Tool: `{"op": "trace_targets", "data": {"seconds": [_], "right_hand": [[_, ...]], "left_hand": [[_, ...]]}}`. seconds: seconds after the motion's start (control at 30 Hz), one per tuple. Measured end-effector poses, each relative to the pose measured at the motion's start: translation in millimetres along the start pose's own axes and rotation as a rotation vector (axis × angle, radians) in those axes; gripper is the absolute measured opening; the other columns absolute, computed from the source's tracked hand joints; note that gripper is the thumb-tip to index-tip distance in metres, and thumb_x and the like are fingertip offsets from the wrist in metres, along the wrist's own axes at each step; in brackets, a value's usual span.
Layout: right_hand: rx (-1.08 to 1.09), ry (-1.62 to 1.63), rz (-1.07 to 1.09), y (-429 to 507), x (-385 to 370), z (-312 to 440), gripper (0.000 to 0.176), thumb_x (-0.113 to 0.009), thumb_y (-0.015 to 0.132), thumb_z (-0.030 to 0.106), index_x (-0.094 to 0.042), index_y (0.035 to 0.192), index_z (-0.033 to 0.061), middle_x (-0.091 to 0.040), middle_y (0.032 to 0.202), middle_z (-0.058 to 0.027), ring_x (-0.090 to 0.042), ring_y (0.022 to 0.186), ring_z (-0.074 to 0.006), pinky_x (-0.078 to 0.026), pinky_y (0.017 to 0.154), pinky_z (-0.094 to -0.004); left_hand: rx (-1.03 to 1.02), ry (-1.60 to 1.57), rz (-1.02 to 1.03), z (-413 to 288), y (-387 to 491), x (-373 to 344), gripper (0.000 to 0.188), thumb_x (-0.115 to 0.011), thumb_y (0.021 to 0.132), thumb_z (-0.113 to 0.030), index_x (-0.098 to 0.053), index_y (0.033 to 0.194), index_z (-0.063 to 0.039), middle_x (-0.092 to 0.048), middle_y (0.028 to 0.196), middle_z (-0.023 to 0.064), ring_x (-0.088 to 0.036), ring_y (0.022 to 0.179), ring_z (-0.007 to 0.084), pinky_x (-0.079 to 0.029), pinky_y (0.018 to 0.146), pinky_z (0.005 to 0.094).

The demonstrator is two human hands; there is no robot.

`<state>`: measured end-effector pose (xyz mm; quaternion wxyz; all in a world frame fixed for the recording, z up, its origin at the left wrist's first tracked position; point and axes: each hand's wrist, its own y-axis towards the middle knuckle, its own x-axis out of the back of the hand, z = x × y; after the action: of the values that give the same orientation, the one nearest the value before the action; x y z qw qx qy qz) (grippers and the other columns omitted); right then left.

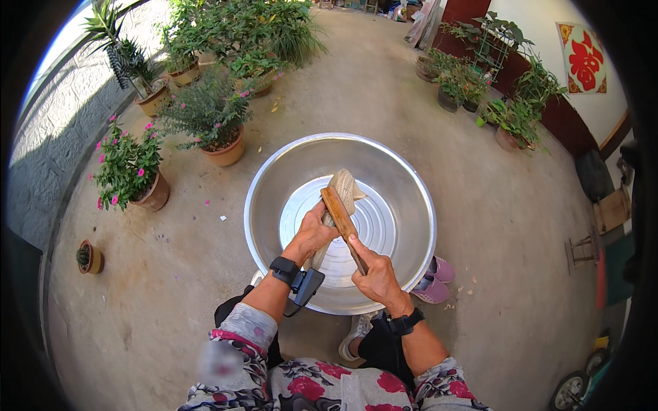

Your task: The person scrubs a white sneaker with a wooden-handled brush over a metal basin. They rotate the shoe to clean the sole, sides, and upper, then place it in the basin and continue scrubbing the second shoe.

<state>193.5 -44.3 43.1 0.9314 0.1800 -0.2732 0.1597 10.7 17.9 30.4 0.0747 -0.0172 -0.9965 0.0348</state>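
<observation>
My left hand (313,232) holds a light beige shoe (345,181) over a large round metal basin (249,216). The shoe's heel end points down towards me, partly hidden by my hand and the brush. My right hand (378,275) grips the handle of a wooden brush (339,213), with a finger laid along its back. The brush lies slantwise against the shoe, its wooden back facing up, and its bristles cannot be seen. No water shows plainly in the basin.
A pair of pink shoes (434,287) stands against the basin's right side. Potted flowering plants (223,149) stand on the concrete floor to the left, with a small potted cactus (92,258) nearer. More pots (506,138) line the right wall. Wheels (569,390) show at the lower right.
</observation>
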Motion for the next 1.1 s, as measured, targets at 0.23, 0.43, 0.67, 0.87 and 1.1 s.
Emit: {"op": "trace_targets", "data": {"seconds": [0.23,0.43,0.67,0.87,1.1], "right_hand": [[0.019,-0.025,0.012,1,-8,-5,0.077,-0.056,0.065,-0.005,-0.043,0.138,0.0151,-0.059,0.073,-0.0203,-0.059,0.067,-0.0383,-0.048,0.066,-0.0426],[-0.125,-0.072,-0.023,9,-1,-17,0.076,-0.058,0.065,-0.003,-0.044,0.138,0.0155,-0.06,0.077,-0.0232,-0.061,0.069,-0.0388,-0.048,0.067,-0.043],[-0.133,-0.064,-0.084,12,0,-29,0.074,-0.057,0.066,-0.003,-0.044,0.137,0.0144,-0.062,0.082,-0.0247,-0.063,0.073,-0.0388,-0.049,0.067,-0.0415],[-0.116,-0.083,-0.117,14,2,-40,0.073,-0.057,0.066,-0.003,-0.044,0.137,0.0121,-0.062,0.079,-0.0246,-0.063,0.071,-0.038,-0.049,0.066,-0.0411],[-0.131,-0.05,-0.153,16,5,-43,0.072,-0.056,0.067,-0.003,-0.044,0.137,0.0102,-0.063,0.084,-0.0251,-0.065,0.074,-0.0354,-0.05,0.069,-0.0374]], "left_hand": [[0.039,-0.135,0.022,4,2,9,0.07,-0.074,0.066,-0.008,-0.048,0.13,-0.003,-0.062,0.102,0.0063,-0.058,0.089,0.0159,-0.046,0.083,0.0277],[0.039,-0.083,0.102,7,2,5,0.086,-0.058,0.063,0.003,-0.035,0.144,-0.012,-0.059,0.095,0.0036,-0.055,0.081,0.0129,-0.047,0.072,0.0246],[0.081,-0.08,0.127,10,-2,-3,0.085,-0.062,0.063,-0.003,-0.034,0.143,-0.007,-0.06,0.099,0.007,-0.057,0.082,0.015,-0.048,0.073,0.0265],[0.107,-0.009,0.169,9,-5,-6,0.087,-0.062,0.063,-0.004,-0.03,0.144,-0.002,-0.059,0.099,0.0099,-0.057,0.081,0.0162,-0.047,0.071,0.0266],[0.12,0.026,0.182,6,-9,-10,0.088,-0.063,0.063,-0.005,-0.028,0.144,-0.002,-0.059,0.096,0.01,-0.057,0.08,0.0162,-0.047,0.071,0.0256]]}}
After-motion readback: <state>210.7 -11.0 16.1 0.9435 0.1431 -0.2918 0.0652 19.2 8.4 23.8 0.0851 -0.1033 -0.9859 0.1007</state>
